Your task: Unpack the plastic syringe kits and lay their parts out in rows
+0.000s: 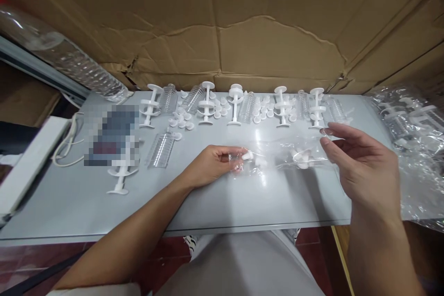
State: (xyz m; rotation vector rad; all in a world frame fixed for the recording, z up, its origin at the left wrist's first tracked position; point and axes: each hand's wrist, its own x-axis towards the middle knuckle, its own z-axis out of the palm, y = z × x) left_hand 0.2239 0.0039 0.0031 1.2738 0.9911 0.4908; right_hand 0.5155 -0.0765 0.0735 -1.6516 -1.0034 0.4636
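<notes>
A clear plastic bag stretches between my two hands above the grey table. Small white plastic parts show through its film. My left hand grips the bag's left end, its fingers partly hidden by shiny film and white tips. At the other end, my right hand pinches the bag's edge between thumb and forefinger. Behind the bag stand white plungers with round discs, next to ribbed clear plastic barrels and small piles of white caps.
Filled clear bags pile up on the right. At left are a plunger, a barrel, a pixelated object, a cable and a large clear bottle. Cardboard walls the back of the grey table.
</notes>
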